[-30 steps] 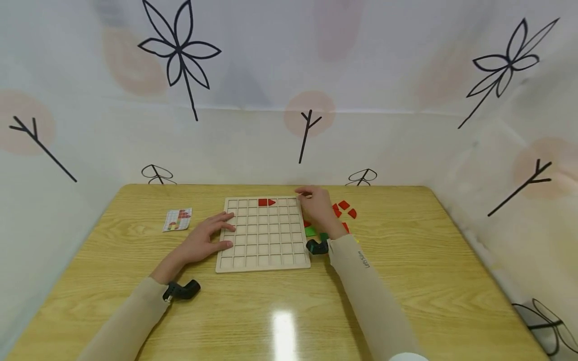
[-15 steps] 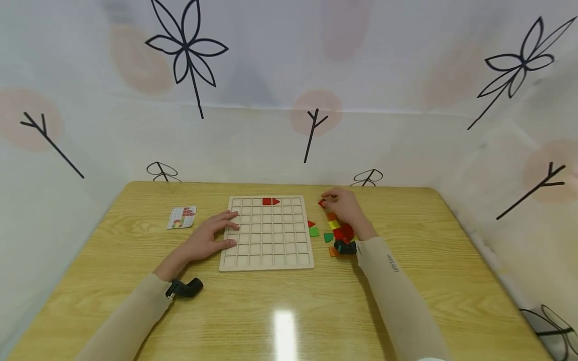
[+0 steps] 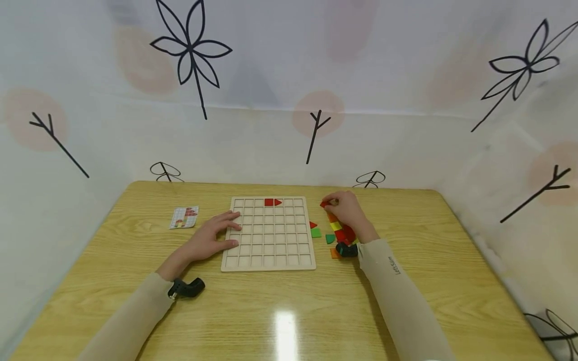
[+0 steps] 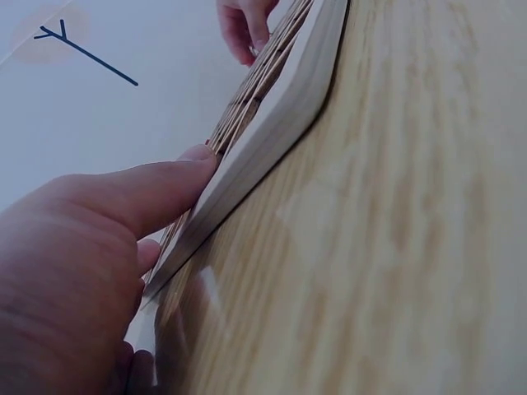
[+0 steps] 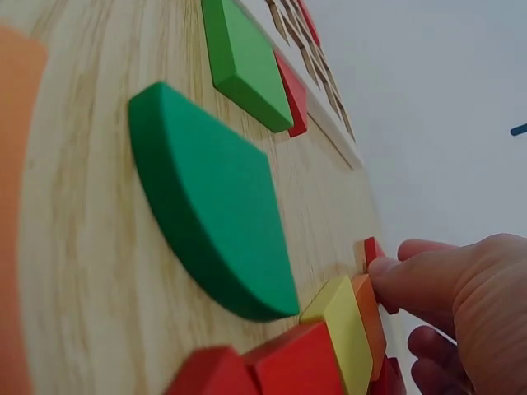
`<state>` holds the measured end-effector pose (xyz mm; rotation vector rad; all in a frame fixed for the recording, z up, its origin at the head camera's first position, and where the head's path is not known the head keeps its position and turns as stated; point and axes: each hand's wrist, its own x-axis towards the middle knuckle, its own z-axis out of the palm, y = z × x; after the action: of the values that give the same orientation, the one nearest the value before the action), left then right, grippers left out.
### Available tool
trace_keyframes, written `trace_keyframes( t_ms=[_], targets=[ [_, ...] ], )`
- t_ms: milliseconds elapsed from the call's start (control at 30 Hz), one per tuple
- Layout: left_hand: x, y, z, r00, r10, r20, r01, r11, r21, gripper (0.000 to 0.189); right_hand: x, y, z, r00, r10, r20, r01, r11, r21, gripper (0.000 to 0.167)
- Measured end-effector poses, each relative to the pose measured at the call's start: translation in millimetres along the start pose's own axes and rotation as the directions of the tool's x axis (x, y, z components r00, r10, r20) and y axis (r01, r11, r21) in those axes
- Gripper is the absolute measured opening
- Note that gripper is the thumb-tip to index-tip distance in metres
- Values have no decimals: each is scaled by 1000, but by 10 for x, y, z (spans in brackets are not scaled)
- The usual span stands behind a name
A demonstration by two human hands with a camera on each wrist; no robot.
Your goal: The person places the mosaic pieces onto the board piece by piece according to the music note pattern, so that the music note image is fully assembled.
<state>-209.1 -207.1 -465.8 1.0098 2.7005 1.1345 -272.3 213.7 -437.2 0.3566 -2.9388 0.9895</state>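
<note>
A wooden grid board lies mid-table, with a red square and a red triangle in its back row. My left hand rests on the board's left edge, fingers spread; in the left wrist view the thumb touches the rim. To the right of the board, my right hand pinches a small red block between thumb and fingers. In the right wrist view that red block is partly hidden by the thumb, beside an orange block and a yellow block.
A light green square and a red triangle lie against the board's right side. Nearby are a dark green quarter-round piece, an orange piece and several red pieces. A printed pattern card lies left of the board.
My right hand has moved right, from the board's back right corner to the loose pieces, where it now pinches a red block. My left hand has stayed on the board's edge.
</note>
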Motion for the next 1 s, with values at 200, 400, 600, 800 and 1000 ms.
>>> trace_keyframes(
  t_ms=[200, 400, 600, 800, 1000],
  targets=[
    [1, 7, 8, 1000, -4, 4, 5, 1000, -7, 35, 15, -25, 9, 1000, 15, -6, -15, 1000, 8, 26],
    [4, -26, 18, 1000, 23, -21, -23, 999, 30, 34, 28, -28, 31, 1000, 25, -16, -25, 1000, -1, 25],
    [9, -49, 28, 999, 28, -26, -27, 999, 28, 34, 24, -14, 37, 999, 40, -18, -40, 999, 21, 26],
    [20, -56, 32, 999, 36, -27, -35, 999, 38, 34, 23, -11, 35, 997, 72, -35, -70, 996, 57, 25],
    [21, -57, 25, 1000, 24, -19, -23, 999, 41, 34, 30, -51, 63, 994, 93, -61, -88, 993, 75, 25]
  ],
)
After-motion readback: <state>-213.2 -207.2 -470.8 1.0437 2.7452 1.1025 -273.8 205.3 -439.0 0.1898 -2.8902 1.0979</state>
